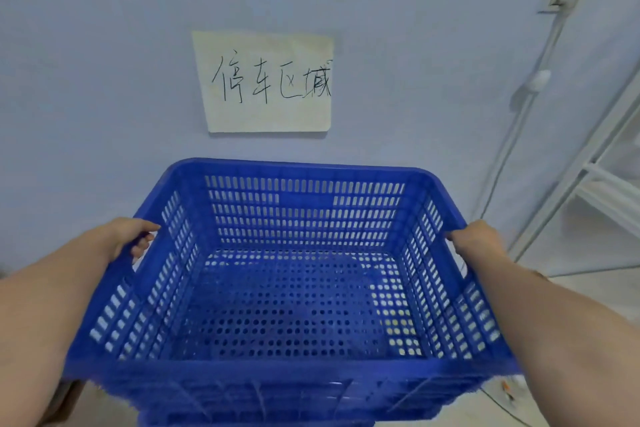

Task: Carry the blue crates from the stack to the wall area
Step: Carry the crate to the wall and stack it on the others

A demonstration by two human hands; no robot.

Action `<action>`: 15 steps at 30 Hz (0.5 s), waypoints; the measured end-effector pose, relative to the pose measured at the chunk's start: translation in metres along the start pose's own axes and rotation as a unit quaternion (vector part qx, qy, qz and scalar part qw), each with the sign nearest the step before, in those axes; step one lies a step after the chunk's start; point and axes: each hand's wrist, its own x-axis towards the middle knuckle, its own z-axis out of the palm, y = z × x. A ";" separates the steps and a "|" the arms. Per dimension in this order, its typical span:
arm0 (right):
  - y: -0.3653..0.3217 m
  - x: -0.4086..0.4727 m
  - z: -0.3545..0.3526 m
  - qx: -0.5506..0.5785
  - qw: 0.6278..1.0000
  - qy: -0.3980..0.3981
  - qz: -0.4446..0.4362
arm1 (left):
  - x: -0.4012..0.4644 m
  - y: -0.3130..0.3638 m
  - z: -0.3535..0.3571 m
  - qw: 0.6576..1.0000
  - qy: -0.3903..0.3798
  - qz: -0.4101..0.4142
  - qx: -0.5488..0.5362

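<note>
- Blue crate (294,288), empty, fills the lower view; I hold it level in front of me, facing the wall (104,80).
- Left hand (133,239): fingers curled shut through the handle slot in the crate's left side.
- Right hand (479,243): closed over the right rim.
- More blue lattice shows just beneath the near rim; whether that is another crate, I cannot tell.
- Step in hand, as I judge it: delivery, with the crate at the wall area. Next move calls for lowering it evenly, both grips kept until it rests.
- Paper sign (268,83) on the wall, handwritten: 停车区域.
</note>
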 end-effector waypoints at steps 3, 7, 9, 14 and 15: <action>-0.023 -0.006 0.030 0.006 1.000 -0.016 -0.013 | 0.015 -0.023 -0.026 1.000 0.024 -0.013 -0.011; -0.045 -0.002 0.056 0.007 0.999 -0.035 -0.025 | 0.032 -0.047 -0.044 0.997 0.067 -0.021 -0.037; -0.050 0.002 0.065 0.005 0.999 -0.040 -0.029 | 0.036 -0.056 -0.044 0.995 0.082 -0.019 -0.053; -0.048 0.014 0.074 0.021 0.998 -0.058 -0.018 | 0.038 -0.067 -0.028 0.993 0.096 -0.032 -0.056; -0.047 0.016 0.076 0.024 0.998 -0.061 -0.012 | 0.040 -0.068 -0.025 0.993 0.100 -0.035 -0.054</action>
